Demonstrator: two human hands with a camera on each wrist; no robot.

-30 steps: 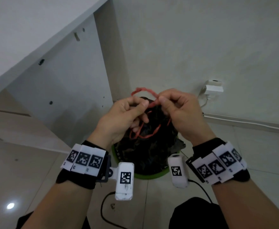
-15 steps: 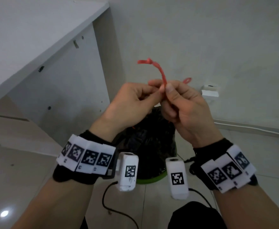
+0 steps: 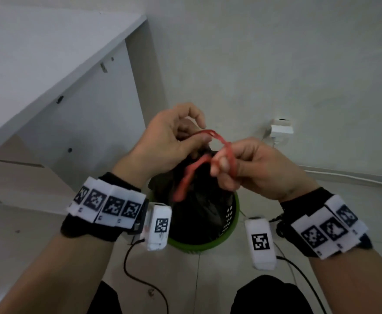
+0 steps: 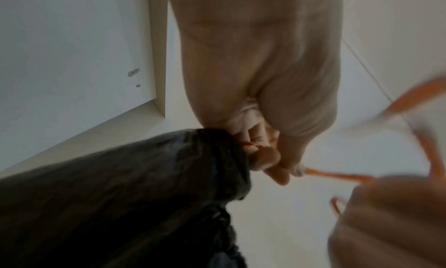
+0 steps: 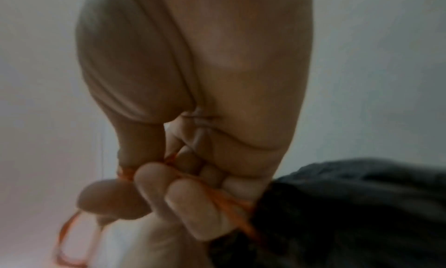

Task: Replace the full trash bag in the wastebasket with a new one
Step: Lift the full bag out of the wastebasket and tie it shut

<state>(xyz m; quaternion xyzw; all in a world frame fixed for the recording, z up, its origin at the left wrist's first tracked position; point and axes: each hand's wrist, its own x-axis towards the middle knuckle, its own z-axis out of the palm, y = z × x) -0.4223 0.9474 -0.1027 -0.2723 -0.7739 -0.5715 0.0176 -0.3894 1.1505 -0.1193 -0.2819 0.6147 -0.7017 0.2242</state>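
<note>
The full black trash bag (image 3: 199,200) sits in the green wastebasket (image 3: 230,225) on the floor. Its red drawstring (image 3: 217,137) is being tied — one end is pinched by the left hand (image 3: 174,137), the other is wrapped round the right hand (image 3: 248,168). Next, the knot should be pulled tight — then the bag can be lifted out.

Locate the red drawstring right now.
Head view, centre: the red drawstring is strung between left hand and right hand, above the black trash bag in the green wastebasket.
</note>
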